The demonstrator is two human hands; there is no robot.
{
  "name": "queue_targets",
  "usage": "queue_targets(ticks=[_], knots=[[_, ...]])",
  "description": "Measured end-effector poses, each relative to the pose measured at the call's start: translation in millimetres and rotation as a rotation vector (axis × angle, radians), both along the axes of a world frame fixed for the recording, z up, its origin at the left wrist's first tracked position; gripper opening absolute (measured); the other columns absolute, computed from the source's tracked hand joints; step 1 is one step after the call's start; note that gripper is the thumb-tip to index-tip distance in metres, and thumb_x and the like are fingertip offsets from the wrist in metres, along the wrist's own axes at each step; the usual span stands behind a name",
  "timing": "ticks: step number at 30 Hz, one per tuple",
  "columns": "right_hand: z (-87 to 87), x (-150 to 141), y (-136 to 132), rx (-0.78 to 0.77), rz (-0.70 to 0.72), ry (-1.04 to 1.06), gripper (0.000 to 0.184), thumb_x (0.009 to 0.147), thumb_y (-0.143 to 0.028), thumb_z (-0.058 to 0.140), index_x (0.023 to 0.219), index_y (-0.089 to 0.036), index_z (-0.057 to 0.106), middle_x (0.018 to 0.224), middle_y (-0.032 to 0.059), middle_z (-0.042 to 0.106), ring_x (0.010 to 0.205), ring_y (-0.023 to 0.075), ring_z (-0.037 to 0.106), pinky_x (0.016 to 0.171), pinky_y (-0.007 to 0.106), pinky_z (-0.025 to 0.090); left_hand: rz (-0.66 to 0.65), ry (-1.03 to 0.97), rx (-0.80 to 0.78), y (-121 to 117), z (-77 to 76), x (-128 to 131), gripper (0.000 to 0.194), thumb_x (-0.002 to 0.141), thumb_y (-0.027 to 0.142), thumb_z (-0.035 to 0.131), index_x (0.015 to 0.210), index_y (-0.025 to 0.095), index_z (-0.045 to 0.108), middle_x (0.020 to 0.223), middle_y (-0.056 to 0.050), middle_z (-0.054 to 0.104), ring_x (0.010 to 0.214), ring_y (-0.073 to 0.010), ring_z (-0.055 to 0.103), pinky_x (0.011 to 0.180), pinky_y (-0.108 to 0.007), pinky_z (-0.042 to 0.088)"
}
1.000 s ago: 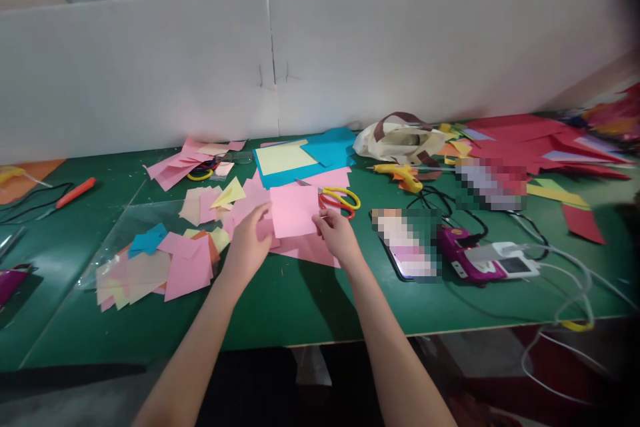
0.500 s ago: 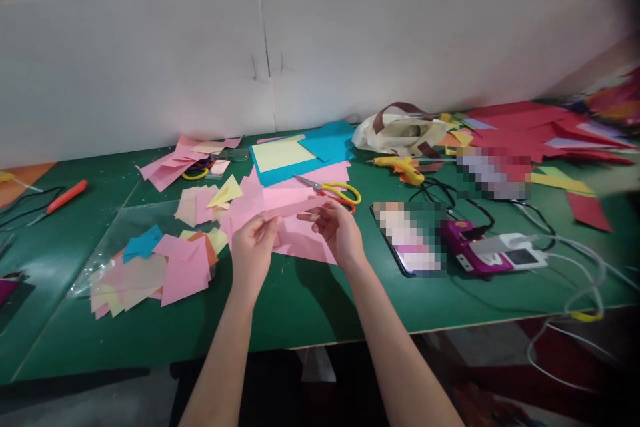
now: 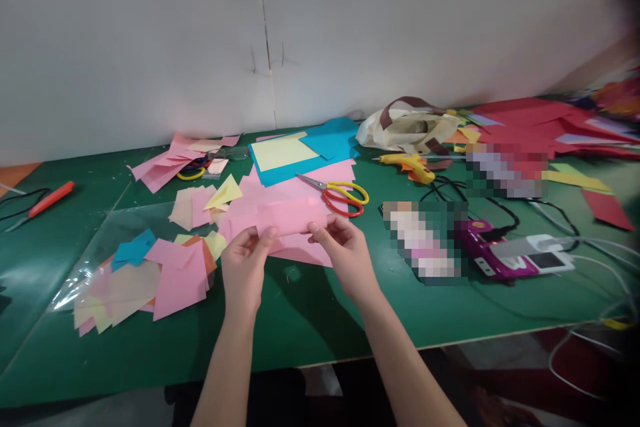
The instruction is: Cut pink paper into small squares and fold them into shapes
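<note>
A piece of pink paper [image 3: 290, 217], folded into a strip, is held up between both hands over the green table. My left hand [image 3: 247, 260] pinches its left end, thumb in front and fingers behind. At the right end my right hand [image 3: 343, 247] grips it the same way. Behind the strip lie larger pink sheets [image 3: 300, 250]. Scissors [image 3: 335, 193] with yellow and red handles rest on those sheets, just beyond my right hand. To the left of my left hand is a pile of small cut papers [image 3: 180, 273] in pink, orange, cream and blue.
Blue and cream sheets [image 3: 280, 153] lie behind. A yellow glue gun [image 3: 407, 163], a cloth bag [image 3: 400, 130], a blurred phone [image 3: 423, 243] and a purple power strip [image 3: 493, 257] with cables are on the right. An orange-handled tool [image 3: 53, 199] lies far left.
The pink paper has turned so its broad face shows, and my right hand's fingers have closed on its right end. The whole view has shifted slightly.
</note>
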State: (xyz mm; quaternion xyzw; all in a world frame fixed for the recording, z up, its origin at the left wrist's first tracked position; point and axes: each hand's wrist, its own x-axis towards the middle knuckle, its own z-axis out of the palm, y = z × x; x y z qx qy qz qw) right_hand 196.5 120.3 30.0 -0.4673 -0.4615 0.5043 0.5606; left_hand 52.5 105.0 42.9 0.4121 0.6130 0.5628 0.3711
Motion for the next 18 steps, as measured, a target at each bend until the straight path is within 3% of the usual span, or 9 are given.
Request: queue_targets(ticks=[3, 6, 8, 11, 12, 15, 18], knots=[[-2.1, 2, -3, 0.063, -0.088, -0.118, 0.024, 0.074, -0.038, 0.064, 0.09, -0.02, 0.059, 0.092, 0.0054, 0.064, 0.086, 0.0202, 0.062, 0.075, 0.035, 0.05, 0.03, 0.128, -0.007, -2, -0.5, 2, 0.026, 0.07, 0.041, 0.068, 0.075, 0.016, 0.068, 0.075, -0.003, 0.071, 0.076, -0.0199, 0.067, 0.067, -0.027, 0.055], [-0.2, 8, -5, 0.233, -0.235, -0.399, 0.053, 0.072, -0.032, 0.068, 0.121, -0.027, 0.049, 0.129, 0.0097, 0.048, 0.119, 0.027, 0.045, 0.093, 0.046, 0.042, 0.014, 0.289, 0.022, -4, -0.3, 7, 0.024, 0.07, 0.036, 0.069, 0.085, 0.018, 0.07, 0.088, -0.005, 0.073, 0.082, -0.023, 0.067, 0.077, -0.033, 0.055], [-0.7, 14, -7, 0.335, -0.268, -0.624, 0.052, 0.072, -0.028, 0.068, 0.121, -0.03, 0.052, 0.134, 0.0087, 0.042, 0.125, 0.0296, 0.037, 0.099, 0.051, 0.034, -0.043, 0.388, 0.061, -5, -2.2, 12, 0.024, 0.071, 0.03, 0.069, 0.092, 0.02, 0.071, 0.099, -0.006, 0.071, 0.092, -0.0253, 0.066, 0.087, -0.038, 0.052], [-9.7, 25, -5, 0.392, -0.185, -0.862, 0.023, 0.073, -0.017, 0.065, 0.093, -0.029, 0.068, 0.12, 0.0073, 0.054, 0.114, 0.0308, 0.046, 0.094, 0.052, 0.036, -0.148, 0.481, 0.057, -7, -8.5, 21, 0.027, 0.073, 0.015, 0.064, 0.098, 0.022, 0.071, 0.107, -0.006, 0.07, 0.1, -0.0269, 0.063, 0.094, -0.042, 0.047], [-14.4, 29, -4, 0.373, -0.105, -0.897, 0.022, 0.072, -0.012, 0.063, 0.086, -0.027, 0.069, 0.113, 0.0073, 0.059, 0.107, 0.0293, 0.052, 0.09, 0.05, 0.039, -0.183, 0.511, 0.029, -7, -11.1, 25, 0.03, 0.073, 0.011, 0.061, 0.1, 0.022, 0.07, 0.107, -0.007, 0.069, 0.099, -0.0269, 0.063, 0.092, -0.043, 0.048], [-26.9, 37, -2, 0.197, 0.097, -0.866, 0.022, 0.07, -0.004, 0.055, 0.075, -0.021, 0.068, 0.089, 0.0063, 0.068, 0.082, 0.0222, 0.062, 0.079, 0.039, 0.045, -0.252, 0.666, -0.066, -11, -17.4, 33, 0.031, 0.077, 0.009, 0.054, 0.103, 0.018, 0.069, 0.1, -0.011, 0.07, 0.09, -0.0273, 0.065, 0.083, -0.044, 0.052], [-29.0, 43, -3, 0.056, 0.161, -0.808, 0.014, 0.071, -0.01, 0.055, 0.074, -0.02, 0.066, 0.08, 0.0065, 0.068, 0.07, 0.02, 0.062, 0.067, 0.031, 0.046, -0.25, 0.878, -0.081, -15, -19.0, 36, 0.023, 0.079, 0.011, 0.053, 0.091, 0.016, 0.071, 0.085, -0.011, 0.066, 0.082, -0.0263, 0.062, 0.072, -0.04, 0.053]])
